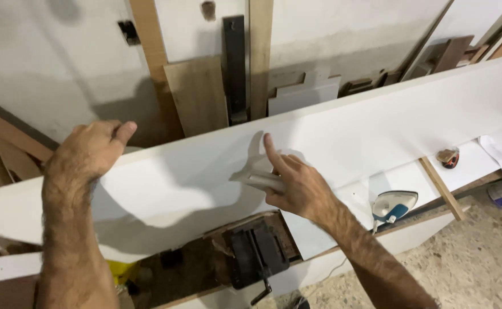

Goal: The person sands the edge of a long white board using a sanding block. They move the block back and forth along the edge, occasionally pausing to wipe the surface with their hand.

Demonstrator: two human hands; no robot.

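Observation:
A long white board [377,123] stands on its edge across the workbench, tilted toward me. My left hand [91,150] rests over its top edge at the left, fingers curled behind it. Against the board's face my right hand [294,183] presses a small pale block [258,179], with the index finger stretched upward along the surface. The block looks like a short flat piece; its far end is hidden under my fingers.
A black bench vise [257,254] sits below the board. A white and blue clothes iron [393,205] lies on a lower white panel beside a wooden strip [442,189]. Planks and offcuts [199,94] lean on the back wall. Speckled floor [468,269] at right.

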